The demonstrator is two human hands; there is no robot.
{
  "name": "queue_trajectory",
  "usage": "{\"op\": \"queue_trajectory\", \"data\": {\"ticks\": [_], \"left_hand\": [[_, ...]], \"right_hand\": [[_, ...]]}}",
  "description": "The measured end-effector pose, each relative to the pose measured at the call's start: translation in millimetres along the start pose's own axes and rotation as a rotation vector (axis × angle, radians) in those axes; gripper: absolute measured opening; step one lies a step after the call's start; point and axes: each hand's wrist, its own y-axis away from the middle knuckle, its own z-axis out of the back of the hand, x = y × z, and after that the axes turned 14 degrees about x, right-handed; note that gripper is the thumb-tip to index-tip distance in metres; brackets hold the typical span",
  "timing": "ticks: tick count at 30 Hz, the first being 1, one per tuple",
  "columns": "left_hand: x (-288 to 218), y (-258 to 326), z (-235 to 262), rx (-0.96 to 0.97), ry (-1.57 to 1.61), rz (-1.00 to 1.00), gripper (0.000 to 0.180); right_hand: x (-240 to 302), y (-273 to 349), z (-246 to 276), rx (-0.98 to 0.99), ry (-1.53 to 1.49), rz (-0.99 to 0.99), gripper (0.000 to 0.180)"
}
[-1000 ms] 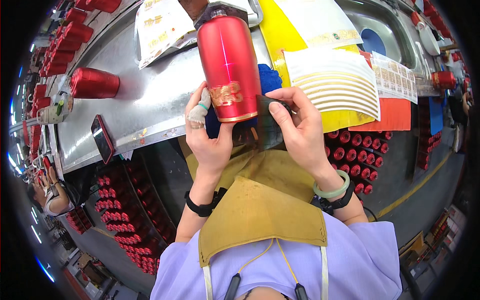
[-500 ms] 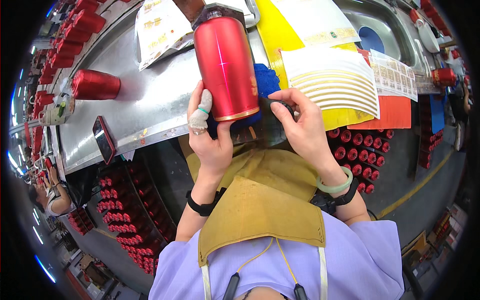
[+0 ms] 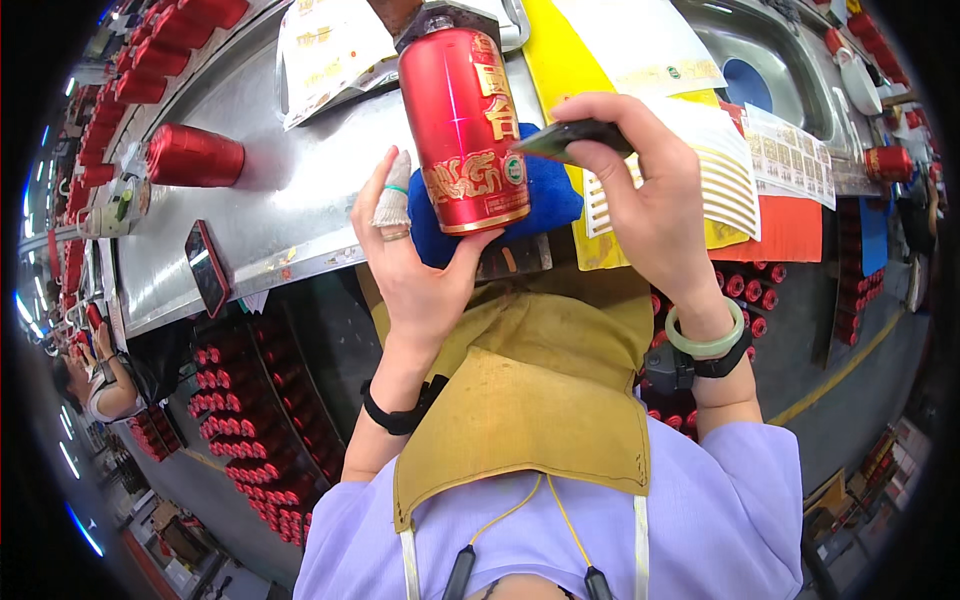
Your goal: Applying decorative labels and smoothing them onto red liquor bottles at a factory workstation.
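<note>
The left hand (image 3: pixel 420 270) holds a red bottle (image 3: pixel 465 125) upright above the bench (image 3: pixel 280 200), its fingers curled round the lower body from the left and the thumb under the base rim; one finger wears a white wrap. The right hand (image 3: pixel 655 195) is up beside the bottle's right flank, its fingers pinched shut on a thin dark card (image 3: pixel 570 138) whose near end touches the bottle just right of the gold band. Under the bottle, below the left fingers, lies a blue cloth (image 3: pixel 545 200), and to the right of the right fingers sits a sheet of curved gold strips (image 3: pixel 735 180) on yellow and red mats. Well left of the left fingers a second red bottle (image 3: pixel 195 155) lies on its side, and a phone (image 3: pixel 207 267) rests at the bench edge. The step in hand looks like working the label area with the card, pressing or smoothing something against the curved side while the left hand steadies the bottle. The next move likely calls for keeping the card flat to the curve and the bottle from turning in the grip, with light, even pressure so nothing creases or slips. Crates of red caps (image 3: pixel 245 420) stand below the bench.
</note>
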Motion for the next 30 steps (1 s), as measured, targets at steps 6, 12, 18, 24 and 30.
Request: {"op": "queue_trajectory", "data": {"ticks": [6,12,18,24,30], "left_hand": [[8,4,-2,0.057,0.099,0.03,0.069],[8,1,-3,0.041,0.097,-0.005,0.065],[13,7,0,0.077,0.037,0.022,0.065],[9,5,0,0.095,0.015,-0.005,0.071],[21,14,-1,0.12,0.038,0.026,0.07]], "right_hand": [[12,-6,-11,0.146,0.145,0.179,0.03],[19,-12,-6,0.177,0.183,0.23,0.031],[16,-4,-9,0.245,0.191,0.204,0.029],[18,-16,-30,-0.218,-0.229,-0.04,0.03],[-9,-8,-38,-0.166,-0.077,-0.189,0.024]]}}
